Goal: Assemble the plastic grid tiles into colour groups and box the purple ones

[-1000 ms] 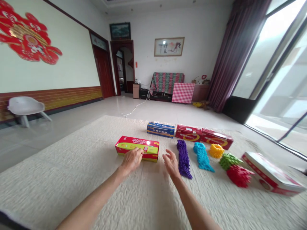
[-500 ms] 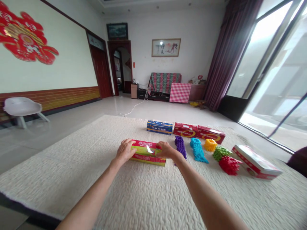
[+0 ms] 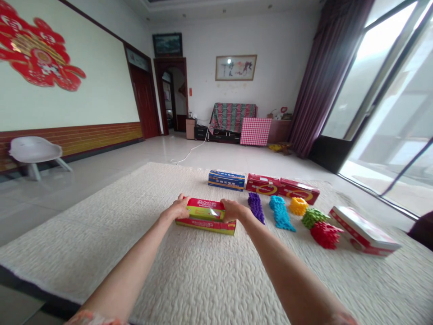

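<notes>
A long red and green box lies on the cream quilted mat in front of me. My left hand grips its left end and my right hand grips its right end, fingers wrapped over the top edge. Just right of the box lie a purple spiky strip and a teal one.
A yellow ring, a green piece and a red piece of spiky toys lie further right. A blue box and red boxes line the far edge, another red and white box at right. White chair by the left wall.
My right hand moved left from beside the purple strip onto the box's right end. My left hand slid to the left end. Both now clasp the box.
</notes>
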Demonstrator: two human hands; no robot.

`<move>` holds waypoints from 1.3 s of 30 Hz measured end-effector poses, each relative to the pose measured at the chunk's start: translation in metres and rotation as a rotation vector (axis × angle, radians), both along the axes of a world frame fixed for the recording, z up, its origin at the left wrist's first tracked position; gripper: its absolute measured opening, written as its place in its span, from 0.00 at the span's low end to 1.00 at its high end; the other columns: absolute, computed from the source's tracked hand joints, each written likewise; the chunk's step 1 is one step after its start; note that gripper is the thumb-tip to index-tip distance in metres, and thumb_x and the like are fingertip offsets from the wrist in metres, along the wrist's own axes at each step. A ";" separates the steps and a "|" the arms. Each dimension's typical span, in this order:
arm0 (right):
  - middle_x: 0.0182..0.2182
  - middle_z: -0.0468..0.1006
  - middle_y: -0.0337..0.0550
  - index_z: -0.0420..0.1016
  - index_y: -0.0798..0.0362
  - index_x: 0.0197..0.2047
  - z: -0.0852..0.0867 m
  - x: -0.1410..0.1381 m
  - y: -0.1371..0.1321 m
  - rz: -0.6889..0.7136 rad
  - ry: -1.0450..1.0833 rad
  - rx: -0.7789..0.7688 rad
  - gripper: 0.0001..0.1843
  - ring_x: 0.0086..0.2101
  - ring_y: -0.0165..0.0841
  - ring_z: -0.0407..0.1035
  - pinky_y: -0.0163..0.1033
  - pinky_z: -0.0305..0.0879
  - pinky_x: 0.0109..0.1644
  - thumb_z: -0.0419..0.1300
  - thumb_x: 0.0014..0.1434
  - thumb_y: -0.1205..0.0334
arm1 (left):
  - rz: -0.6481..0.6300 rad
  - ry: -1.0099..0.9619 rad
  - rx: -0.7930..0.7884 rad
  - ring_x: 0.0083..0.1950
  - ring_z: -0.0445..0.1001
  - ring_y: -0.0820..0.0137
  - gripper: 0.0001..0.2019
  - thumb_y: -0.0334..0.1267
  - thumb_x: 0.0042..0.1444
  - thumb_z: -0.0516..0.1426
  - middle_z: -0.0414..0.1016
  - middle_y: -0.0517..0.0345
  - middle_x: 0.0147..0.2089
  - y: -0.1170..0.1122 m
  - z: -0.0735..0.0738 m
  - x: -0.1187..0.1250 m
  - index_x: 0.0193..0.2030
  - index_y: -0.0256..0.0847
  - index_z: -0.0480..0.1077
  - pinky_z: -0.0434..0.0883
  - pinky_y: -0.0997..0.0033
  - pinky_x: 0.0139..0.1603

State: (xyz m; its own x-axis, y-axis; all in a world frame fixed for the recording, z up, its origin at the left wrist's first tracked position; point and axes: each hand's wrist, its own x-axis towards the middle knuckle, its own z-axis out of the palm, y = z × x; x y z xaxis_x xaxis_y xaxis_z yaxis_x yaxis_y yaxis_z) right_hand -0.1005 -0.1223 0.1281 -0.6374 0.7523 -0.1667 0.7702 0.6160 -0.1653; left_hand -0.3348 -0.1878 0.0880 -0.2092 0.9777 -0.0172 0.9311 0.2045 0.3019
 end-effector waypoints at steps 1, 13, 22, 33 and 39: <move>0.47 0.75 0.55 0.67 0.59 0.52 -0.001 0.000 0.001 0.000 -0.004 -0.001 0.37 0.46 0.45 0.71 0.41 0.65 0.45 0.69 0.35 0.67 | 0.003 0.008 -0.008 0.46 0.73 0.62 0.33 0.28 0.40 0.58 0.61 0.47 0.58 0.000 -0.002 0.000 0.58 0.44 0.63 0.69 0.69 0.44; 0.49 0.71 0.57 0.68 0.56 0.49 -0.011 0.019 -0.007 0.104 0.097 0.094 0.19 0.49 0.44 0.67 0.45 0.60 0.52 0.59 0.52 0.66 | -0.140 -0.075 0.208 0.56 0.68 0.63 0.32 0.29 0.43 0.56 0.63 0.47 0.57 -0.007 -0.022 -0.018 0.60 0.38 0.60 0.67 0.70 0.53; 0.40 0.78 0.50 0.68 0.55 0.48 -0.020 0.038 -0.005 0.080 0.335 0.207 0.13 0.41 0.36 0.72 0.36 0.61 0.44 0.49 0.64 0.60 | -0.133 -0.184 0.482 0.62 0.65 0.60 0.29 0.42 0.53 0.55 0.66 0.43 0.61 -0.010 -0.034 -0.027 0.61 0.37 0.61 0.62 0.62 0.61; 0.24 0.77 0.42 0.75 0.54 0.43 -0.030 0.039 0.014 -0.353 0.789 0.170 0.24 0.29 0.36 0.74 0.35 0.62 0.34 0.54 0.58 0.42 | 0.054 -0.451 0.532 0.45 0.77 0.65 0.25 0.52 0.50 0.55 0.79 0.52 0.43 -0.001 -0.005 -0.030 0.51 0.40 0.70 0.69 0.71 0.46; 0.29 0.79 0.49 0.78 0.55 0.36 -0.030 0.037 0.031 -0.490 0.842 0.132 0.35 0.34 0.42 0.74 0.39 0.63 0.37 0.40 0.61 0.36 | 0.181 -0.571 0.566 0.36 0.74 0.67 0.15 0.48 0.47 0.55 0.76 0.58 0.30 0.030 -0.007 -0.040 0.34 0.39 0.74 0.68 0.73 0.36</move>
State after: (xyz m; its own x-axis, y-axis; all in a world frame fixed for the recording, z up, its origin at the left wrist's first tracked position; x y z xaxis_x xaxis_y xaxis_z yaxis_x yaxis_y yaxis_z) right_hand -0.0639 -0.0916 0.0982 -0.1211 0.9450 0.3038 0.6075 0.3126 -0.7302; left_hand -0.3744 -0.1576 0.0814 -0.4723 0.8225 0.3169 0.5706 0.0112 0.8211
